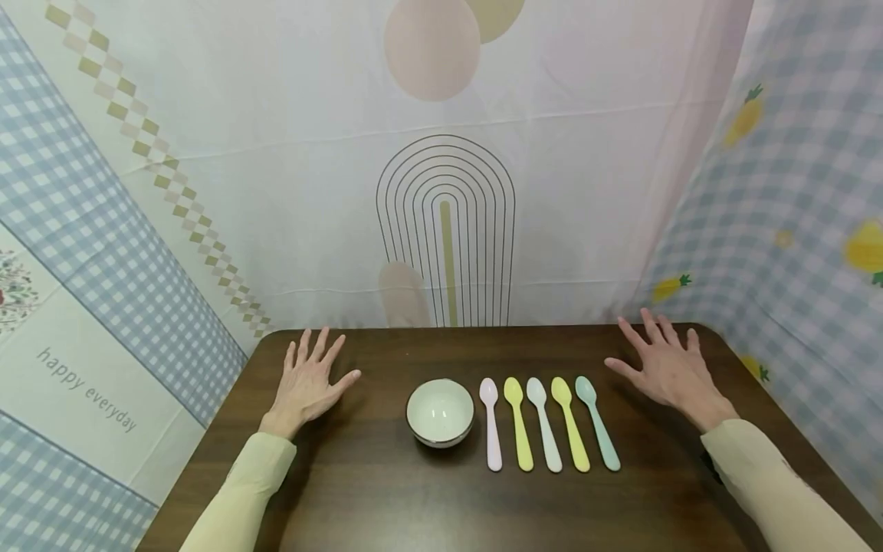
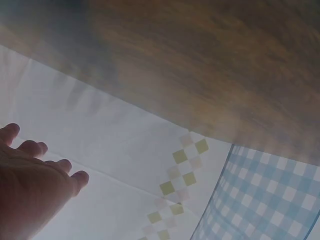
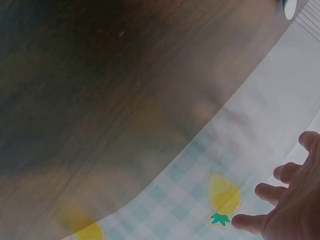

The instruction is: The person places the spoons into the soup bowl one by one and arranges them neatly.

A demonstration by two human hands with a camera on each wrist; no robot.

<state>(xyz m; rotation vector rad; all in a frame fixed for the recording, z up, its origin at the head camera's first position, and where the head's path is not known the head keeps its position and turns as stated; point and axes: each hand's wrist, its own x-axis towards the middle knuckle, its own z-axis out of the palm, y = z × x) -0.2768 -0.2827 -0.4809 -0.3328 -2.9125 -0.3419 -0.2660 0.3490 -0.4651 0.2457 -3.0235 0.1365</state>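
In the head view my left hand [image 1: 305,387] lies over the far left of the table with its fingers spread and nothing in it. My right hand [image 1: 667,372], also spread and holding nothing, is over the far right. Between them stands a white bowl [image 1: 440,410] with a dark rim. Right of it is a row of spoons, bowl ends toward the back: a pale pink spoon [image 1: 491,425], a yellow spoon [image 1: 519,425], a white spoon [image 1: 545,425], a second yellow spoon [image 1: 571,425] and a light teal spoon [image 1: 599,425]. The right hand is nearest the teal one.
The dark wooden table [image 1: 372,506] has rounded far corners. Behind it hangs a pale cloth [image 1: 303,230] with line arches and circles. Checked cloths hang at the left [image 1: 131,207] and at the right [image 1: 731,253], close to the table's sides.
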